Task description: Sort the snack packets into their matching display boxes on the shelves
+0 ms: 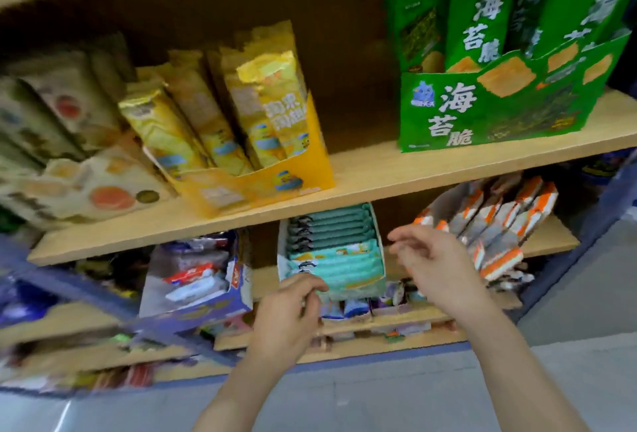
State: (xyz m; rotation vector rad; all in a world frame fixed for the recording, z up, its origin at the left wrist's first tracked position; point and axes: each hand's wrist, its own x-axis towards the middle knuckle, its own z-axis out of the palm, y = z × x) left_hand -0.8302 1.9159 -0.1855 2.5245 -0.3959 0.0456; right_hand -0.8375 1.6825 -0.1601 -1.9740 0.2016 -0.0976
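The wooden upper shelf [379, 169] carries a green display box [482, 114] at right and a yellow display box [275, 187] left of it. On the shelf beneath, a white box [283, 252] holds teal packets [337, 259]. The left hand [289, 314], fingers curled, is at that box's front; whether it pinches anything cannot be told. The right hand [434, 259] hovers beside the box, fingers loose, holding nothing

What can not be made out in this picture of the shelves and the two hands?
Head view:
- Cream boxes at the left: print smeared by motion blur.
- Green packets: tops cut off by the upper edge.
- Small packets on the lower shelf: partly hidden by the left hand and right hand.
- Left hand: whether it pinches anything, blurred.
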